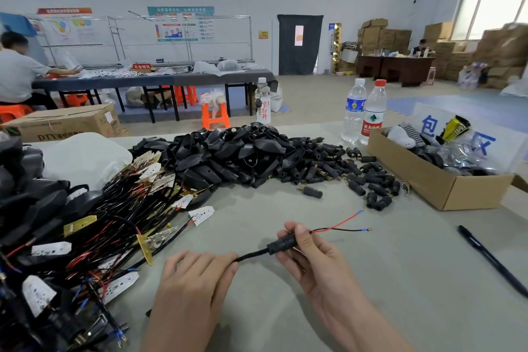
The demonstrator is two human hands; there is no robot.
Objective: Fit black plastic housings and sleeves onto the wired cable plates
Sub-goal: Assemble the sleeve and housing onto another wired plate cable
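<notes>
One grey table (400, 280) fills the lower frame. At its left edge lies a tangle of wired cable plates (100, 223), too many to count, and at centre a heap of black plastic housings (228, 151), likewise uncountable. One open cardboard box (445, 183) at the right holds mixed parts and a white sign with a blue "包"; a second carton (65, 126) in the upper left reads "DTY". Loose sleeves (343, 168) spill from the heap toward the box. In the lower middle, the left hand (194, 288) lies knuckles up, fingers curled together, their tips pinching the cable (251, 256); the right hand (317, 254) clamps thumb and fingers on one sleeve (283, 243) threaded on that cable, just above the table. Three bottles stand behind: one (263, 106) hand-marked "京白开" in red, one blue-labelled (354, 111), one red-capped (373, 114) reading "农夫山泉". One black pen (491, 260) lies at the lower right. Two wires (340, 226), one red and one black, emerge beyond the right hand's thumb.
</notes>
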